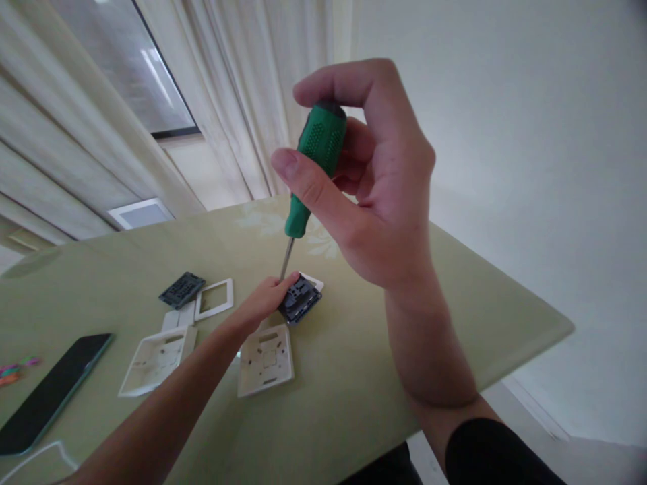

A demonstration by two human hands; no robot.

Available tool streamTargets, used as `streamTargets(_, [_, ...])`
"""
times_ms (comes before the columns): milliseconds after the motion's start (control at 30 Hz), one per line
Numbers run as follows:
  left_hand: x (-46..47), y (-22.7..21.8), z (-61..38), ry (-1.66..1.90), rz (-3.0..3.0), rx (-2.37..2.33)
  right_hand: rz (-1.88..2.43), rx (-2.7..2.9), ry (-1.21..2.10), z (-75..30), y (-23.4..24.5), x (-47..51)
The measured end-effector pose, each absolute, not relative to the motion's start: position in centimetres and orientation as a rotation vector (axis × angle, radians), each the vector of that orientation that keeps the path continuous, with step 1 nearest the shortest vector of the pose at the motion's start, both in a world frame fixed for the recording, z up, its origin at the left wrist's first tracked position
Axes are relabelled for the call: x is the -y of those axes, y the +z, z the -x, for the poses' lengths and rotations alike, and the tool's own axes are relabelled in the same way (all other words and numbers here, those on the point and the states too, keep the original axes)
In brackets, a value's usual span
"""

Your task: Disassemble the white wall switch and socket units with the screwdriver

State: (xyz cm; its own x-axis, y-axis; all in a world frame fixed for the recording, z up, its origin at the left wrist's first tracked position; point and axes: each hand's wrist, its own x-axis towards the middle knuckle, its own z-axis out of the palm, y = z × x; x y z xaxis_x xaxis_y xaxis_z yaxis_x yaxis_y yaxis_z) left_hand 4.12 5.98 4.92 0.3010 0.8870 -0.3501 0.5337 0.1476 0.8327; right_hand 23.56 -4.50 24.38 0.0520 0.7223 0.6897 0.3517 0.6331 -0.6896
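My right hand (374, 168) is closed round the green handle of a screwdriver (323, 138), index finger over its cap and thumb along its side. The metal shaft points down toward my left hand (267, 296). That hand grips a dark switch module (302, 300) by its left edge, thumb on top. Whether the screwdriver tip touches the module is hidden behind the left hand. Part of a white piece (314, 281) shows behind the module. Just below lies a white wall box (267, 362), open side up.
Left on the table (354, 417) lie another dark module (182, 290), a white frame (214, 299) and a second white box (158, 361). A black phone (53, 391), a white cable (43, 458) and small colourful items (15, 370) are farther left. Curtains (242, 87) hang behind.
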Motion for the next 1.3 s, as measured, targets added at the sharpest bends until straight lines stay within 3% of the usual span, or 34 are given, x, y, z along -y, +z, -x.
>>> streamTargets(1300, [-7.2,3.6,-5.7,0.572,-1.513,-1.218,0.754,1.606,0.206,-23.0,22.3,2.3])
